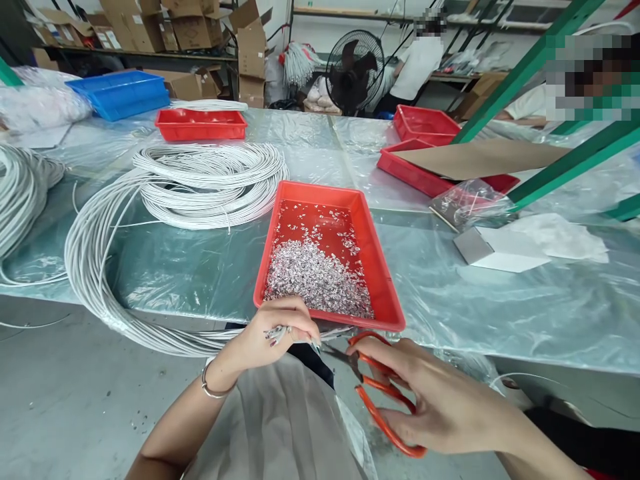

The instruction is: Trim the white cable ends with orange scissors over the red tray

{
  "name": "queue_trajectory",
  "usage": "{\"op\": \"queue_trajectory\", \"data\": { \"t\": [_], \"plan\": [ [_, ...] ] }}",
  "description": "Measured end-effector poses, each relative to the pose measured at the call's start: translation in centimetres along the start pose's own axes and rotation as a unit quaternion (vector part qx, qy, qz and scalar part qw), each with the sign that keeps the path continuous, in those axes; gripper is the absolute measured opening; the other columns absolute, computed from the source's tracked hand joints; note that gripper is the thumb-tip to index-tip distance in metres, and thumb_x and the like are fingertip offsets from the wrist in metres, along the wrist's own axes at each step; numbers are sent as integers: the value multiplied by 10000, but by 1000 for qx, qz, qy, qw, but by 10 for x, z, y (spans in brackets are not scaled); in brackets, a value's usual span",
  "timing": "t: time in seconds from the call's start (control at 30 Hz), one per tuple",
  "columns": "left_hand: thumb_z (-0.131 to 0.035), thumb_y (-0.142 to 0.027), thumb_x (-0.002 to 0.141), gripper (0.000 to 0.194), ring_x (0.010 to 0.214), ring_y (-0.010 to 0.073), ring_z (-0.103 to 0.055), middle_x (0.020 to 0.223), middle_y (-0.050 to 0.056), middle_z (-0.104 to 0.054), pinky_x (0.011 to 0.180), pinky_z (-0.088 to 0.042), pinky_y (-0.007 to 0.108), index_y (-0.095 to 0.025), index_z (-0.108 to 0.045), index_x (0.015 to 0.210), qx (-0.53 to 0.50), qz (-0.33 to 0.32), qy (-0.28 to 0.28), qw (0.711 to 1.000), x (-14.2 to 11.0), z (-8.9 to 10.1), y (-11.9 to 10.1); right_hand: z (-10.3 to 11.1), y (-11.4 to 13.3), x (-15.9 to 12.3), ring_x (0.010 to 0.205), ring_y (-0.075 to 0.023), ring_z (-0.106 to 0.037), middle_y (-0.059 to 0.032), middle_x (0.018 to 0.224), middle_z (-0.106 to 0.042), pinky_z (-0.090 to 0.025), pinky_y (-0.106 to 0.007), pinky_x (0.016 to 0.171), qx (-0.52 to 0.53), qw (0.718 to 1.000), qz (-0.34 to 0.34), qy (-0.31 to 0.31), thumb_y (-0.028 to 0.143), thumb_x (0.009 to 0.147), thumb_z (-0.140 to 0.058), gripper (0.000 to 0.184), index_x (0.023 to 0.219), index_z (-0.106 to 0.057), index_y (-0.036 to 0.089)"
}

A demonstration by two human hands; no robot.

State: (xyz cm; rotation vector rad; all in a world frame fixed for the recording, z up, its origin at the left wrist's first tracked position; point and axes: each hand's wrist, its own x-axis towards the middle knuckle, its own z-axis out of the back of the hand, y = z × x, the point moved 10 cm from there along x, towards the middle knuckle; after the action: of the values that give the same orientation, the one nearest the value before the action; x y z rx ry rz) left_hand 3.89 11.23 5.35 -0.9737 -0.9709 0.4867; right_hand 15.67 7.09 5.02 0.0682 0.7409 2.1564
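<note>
My left hand point(283, 327) is closed around the ends of several thin white cables, just off the table's front edge. From it the cable bundle point(150, 330) runs left and curves up onto the table. My right hand point(420, 393) grips a pair of scissors point(387, 393) with orange handles. Their dark blades point left at the cable ends by my left fingertips; whether they touch is too small to tell. Right behind my left hand sits a red tray point(383, 293) with a heap of small shiny metal pieces point(317, 280) in its near part.
Coiled white cable point(210, 183) lies left of the tray, another coil point(23, 193) at far left. Further back are a blue bin point(120, 93) and red trays point(200, 125). A white box point(503, 250) and green posts point(540, 63) stand at right. A fan point(355, 70) and two people are beyond.
</note>
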Motion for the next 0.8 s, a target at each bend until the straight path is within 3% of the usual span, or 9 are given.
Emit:
{"op": "queue_trajectory", "data": {
  "t": [0.1,0.23,0.33,0.53,0.6,0.7,0.8],
  "plan": [
    [-429,-169,906,260,613,106,-571,744,51,-577,562,-479,222,-155,-665,798,-18,-6,18,1000,0,-4,-2,-2,1,-2,560,-135,-495,34,642,-543,-407,-213,505,24,999,4,29,156,716,-568,239,940,-528,227],
    [-391,-205,920,289,589,111,-571,737,61,-579,533,-483,228,-148,-649,801,-15,-7,25,1000,2,-7,-5,0,1,-5,587,-151,-543,18,655,-576,-418,-226,524,17,1000,7,7,231,837,-519,165,1002,-536,239],
    [-404,-167,906,270,580,109,-567,717,55,-590,536,-479,226,-147,-641,777,-2,0,28,1000,5,-8,-6,5,6,-6,571,-165,-551,10,651,-580,-414,-246,527,-42,998,22,-32,263,895,-460,162,1046,-511,231],
    [-443,-121,878,236,610,120,-573,705,55,-621,569,-462,231,-148,-640,751,17,12,34,999,9,-8,-4,8,13,-6,425,-147,-459,28,552,-521,-307,-256,427,-164,981,55,-91,209,946,-346,151,948,-497,196],
    [-441,-125,880,240,623,125,-574,703,56,-623,582,-460,234,-147,-639,747,19,16,35,999,11,-8,-3,10,14,-9,401,-149,-458,34,518,-513,-306,-265,429,-203,967,70,-138,218,951,-350,162,988,-506,187],
    [-447,-126,883,243,634,128,-576,690,57,-631,602,-460,239,-141,-639,735,25,21,26,999,13,-7,-3,23,9,-18,401,-151,-488,24,515,-542,-329,-273,448,-240,932,60,-263,193,927,-410,154,1045,-509,189],
    [-453,-109,880,239,627,122,-583,688,58,-639,599,-462,231,-133,-664,771,22,22,51,998,12,-16,-3,48,-22,-35,382,-131,-452,29,531,-522,-332,-263,418,-94,917,-31,-386,226,916,-438,134,1040,-487,212]
  ]
}}
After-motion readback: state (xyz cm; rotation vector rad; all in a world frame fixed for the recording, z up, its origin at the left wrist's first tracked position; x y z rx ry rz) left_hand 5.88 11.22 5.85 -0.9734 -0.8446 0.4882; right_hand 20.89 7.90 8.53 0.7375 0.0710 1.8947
